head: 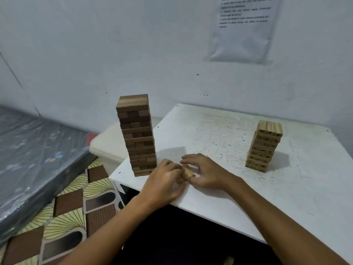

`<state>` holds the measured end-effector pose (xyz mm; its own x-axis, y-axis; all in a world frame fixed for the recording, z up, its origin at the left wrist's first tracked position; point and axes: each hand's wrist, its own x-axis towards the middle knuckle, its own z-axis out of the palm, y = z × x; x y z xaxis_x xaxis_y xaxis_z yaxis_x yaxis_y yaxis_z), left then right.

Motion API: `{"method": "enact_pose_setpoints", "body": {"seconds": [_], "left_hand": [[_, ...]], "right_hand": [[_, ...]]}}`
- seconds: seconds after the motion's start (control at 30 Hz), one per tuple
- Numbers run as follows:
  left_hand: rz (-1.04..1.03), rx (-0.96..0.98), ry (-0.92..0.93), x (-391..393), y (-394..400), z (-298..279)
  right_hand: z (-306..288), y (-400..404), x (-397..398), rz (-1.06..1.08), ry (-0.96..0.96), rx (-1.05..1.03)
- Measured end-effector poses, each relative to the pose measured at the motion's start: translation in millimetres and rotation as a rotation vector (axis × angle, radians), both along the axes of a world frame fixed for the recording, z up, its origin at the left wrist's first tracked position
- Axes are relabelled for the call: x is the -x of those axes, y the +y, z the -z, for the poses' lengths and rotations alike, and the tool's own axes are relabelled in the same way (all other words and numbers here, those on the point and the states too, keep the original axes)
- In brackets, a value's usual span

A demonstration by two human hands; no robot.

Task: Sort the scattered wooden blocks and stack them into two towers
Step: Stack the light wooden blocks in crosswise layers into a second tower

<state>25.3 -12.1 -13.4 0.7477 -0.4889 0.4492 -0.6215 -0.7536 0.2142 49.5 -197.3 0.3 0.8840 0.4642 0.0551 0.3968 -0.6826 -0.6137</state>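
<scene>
While both hands, left hand (pixel 165 180) and right hand (pixel 207 172), are pinching pale blocks (pixel 187 172) between curled fingers, the near-left dark tower (pixel 138 135) is risking a knock.

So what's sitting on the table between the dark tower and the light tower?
In the head view, bare speckled table separates the dark tower from the light tower; nearer, both hands hold light blocks.

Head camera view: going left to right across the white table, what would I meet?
Dark block tower → left hand → light blocks held between both hands → right hand → light block tower.
</scene>
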Motion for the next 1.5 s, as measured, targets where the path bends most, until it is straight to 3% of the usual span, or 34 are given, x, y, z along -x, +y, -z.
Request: {"method": "enact_pose_setpoints", "body": {"seconds": [0.1, 0.37, 0.77, 1.03, 1.5], "left_hand": [[-0.059, 0.003, -0.045, -0.6, -1.9, 7.8], [-0.031, 0.135, 0.082, -7.4, -7.2, 18.0], [0.250, 0.258, 0.266, -10.4, -34.0, 8.9], [0.402, 0.448, 0.440, -8.0, -68.7, 9.1], [0.553, 0.363, 0.764, -19.9, -103.4, -11.7]], "right_hand": [[-3.4, 4.9, 0.0, -0.041, 0.025, 0.031], [-6.8, 0.4, 3.7, -0.103, -0.070, 0.013], [-5.1, -46.5, 34.6, 0.100, -0.055, 0.050], [-2.5, -87.0, 68.0, 0.178, -0.050, 0.038], [9.5, -102.6, 96.4, 0.398, -0.130, 0.037]]}}
